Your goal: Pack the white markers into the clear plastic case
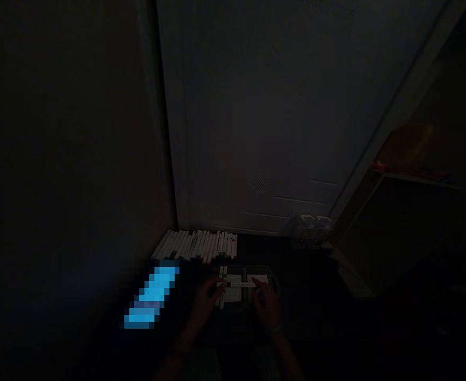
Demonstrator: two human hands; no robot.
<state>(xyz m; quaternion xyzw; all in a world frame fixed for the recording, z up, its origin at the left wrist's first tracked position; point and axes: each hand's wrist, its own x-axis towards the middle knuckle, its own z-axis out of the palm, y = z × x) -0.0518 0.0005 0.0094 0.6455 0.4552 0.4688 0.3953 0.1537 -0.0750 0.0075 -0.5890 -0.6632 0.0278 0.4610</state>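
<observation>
A tall white panelled door [257,116] rises well ahead of the hands in dim light, and a dark wooden shelf unit [400,227] stands off to their right. Just past the hands, a long row of white markers [195,246] lies side by side against the foot of the door, with clear plastic packs [311,231] farther right. A bright blue pixelated patch [151,293] lies left of the left hand [206,299]. Both forearms reach forward, and the hands hover over a dark compartmented tray [262,271]. The left hand and right hand [265,307] pinch the ends of a slim white marker [236,284], held level above the tray. Its printing is too dark to read
</observation>
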